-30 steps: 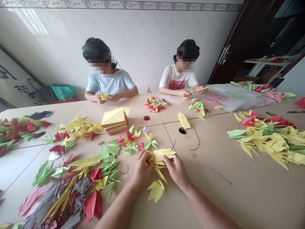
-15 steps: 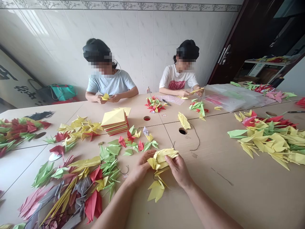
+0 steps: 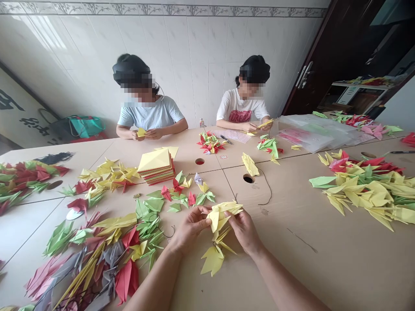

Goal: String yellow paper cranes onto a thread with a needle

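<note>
Both the left hand [image 3: 191, 226] and the right hand [image 3: 244, 229] pinch, fingers closed, a creased, pointed cluster of folded yellow paper cranes [image 3: 221, 214] above the smooth tan counter [image 3: 324, 268], its long axis trailing toward the person.

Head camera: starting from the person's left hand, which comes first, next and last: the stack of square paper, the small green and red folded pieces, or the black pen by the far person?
From the left hand:
1. small green and red folded pieces, just beyond it.
2. stack of square paper, farther back, leftward.
3. black pen, far side, near the white-shirted person.
</note>
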A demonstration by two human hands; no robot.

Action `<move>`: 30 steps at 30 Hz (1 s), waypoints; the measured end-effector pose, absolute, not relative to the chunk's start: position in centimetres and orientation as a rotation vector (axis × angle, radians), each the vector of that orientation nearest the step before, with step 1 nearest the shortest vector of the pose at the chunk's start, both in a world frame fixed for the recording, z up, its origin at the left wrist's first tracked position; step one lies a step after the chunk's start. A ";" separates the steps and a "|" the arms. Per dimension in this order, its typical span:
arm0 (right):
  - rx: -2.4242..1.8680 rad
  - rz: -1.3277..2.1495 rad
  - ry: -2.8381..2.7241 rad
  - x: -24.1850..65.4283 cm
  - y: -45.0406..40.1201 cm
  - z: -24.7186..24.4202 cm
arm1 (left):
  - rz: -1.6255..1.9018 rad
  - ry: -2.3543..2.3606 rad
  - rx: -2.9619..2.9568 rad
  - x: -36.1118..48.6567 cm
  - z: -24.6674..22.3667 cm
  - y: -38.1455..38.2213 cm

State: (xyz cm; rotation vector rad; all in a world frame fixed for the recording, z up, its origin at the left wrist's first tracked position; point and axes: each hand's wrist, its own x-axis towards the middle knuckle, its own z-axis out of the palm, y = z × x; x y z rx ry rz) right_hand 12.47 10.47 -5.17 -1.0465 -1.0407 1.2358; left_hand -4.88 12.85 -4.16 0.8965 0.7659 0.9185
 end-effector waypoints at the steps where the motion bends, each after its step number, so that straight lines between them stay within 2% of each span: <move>1: -1.039 1.246 -1.029 12.5 10.5 -5.2 | 0.931 0.760 0.893 -4.9 -4.2 12.9; 13: -0.973 1.409 -1.000 12.8 10.4 -4.8 | 0.951 0.661 0.870 -5.3 -4.3 13.1; 30: -0.953 1.385 -1.217 12.3 9.8 -4.7 | 0.832 0.794 0.981 -5.1 -4.4 12.8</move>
